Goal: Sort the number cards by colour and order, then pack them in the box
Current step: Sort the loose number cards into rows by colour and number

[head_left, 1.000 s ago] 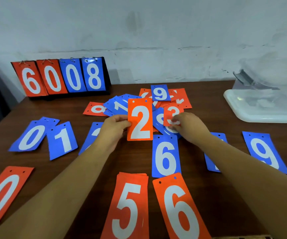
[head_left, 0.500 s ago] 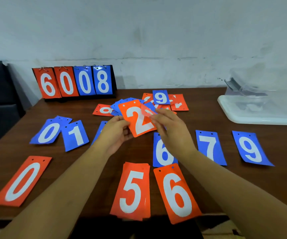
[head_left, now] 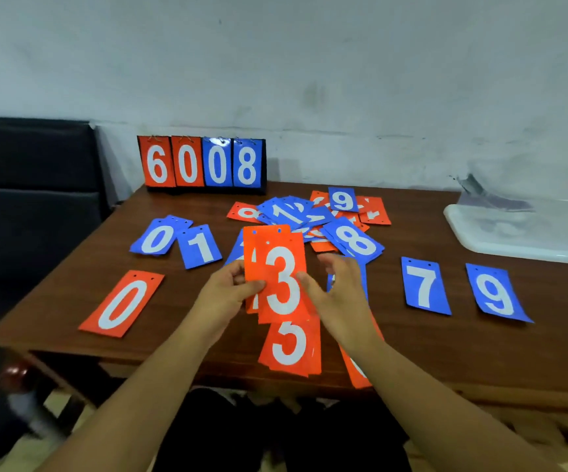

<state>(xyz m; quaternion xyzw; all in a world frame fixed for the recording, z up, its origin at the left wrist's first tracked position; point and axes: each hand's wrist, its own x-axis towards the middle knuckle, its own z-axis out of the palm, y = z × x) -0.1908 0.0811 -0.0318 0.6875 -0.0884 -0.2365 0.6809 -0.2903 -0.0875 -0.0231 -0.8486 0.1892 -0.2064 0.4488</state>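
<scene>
My left hand (head_left: 228, 294) pinches two stacked orange cards above the table, the orange 3 card (head_left: 284, 281) in front and another orange card behind it. My right hand (head_left: 340, 294) is at the stack's right edge, thumb touching the 3 card, fingers spread. Under them lie an orange 5 card (head_left: 291, 345) and another orange card mostly hidden by my right arm. An orange 0 card (head_left: 122, 303), a blue 0 card (head_left: 156, 238), a blue 1 card (head_left: 201, 247), a blue 7 card (head_left: 425, 286) and a blue 9 card (head_left: 495, 294) lie apart. A mixed pile (head_left: 313, 216) sits behind, a blue 8 card (head_left: 356, 240) on top.
A flip scoreboard (head_left: 202, 163) reading 6008 stands at the table's back left. A clear plastic box (head_left: 514, 233) with its lid sits at the back right. A dark chair (head_left: 30, 185) stands left of the wooden table (head_left: 446, 345), whose front edge is close to me.
My right hand brought the orange 3 card from the pile and laid it over the orange 2 card in my left hand. The camera tilted back, showing more wall.
</scene>
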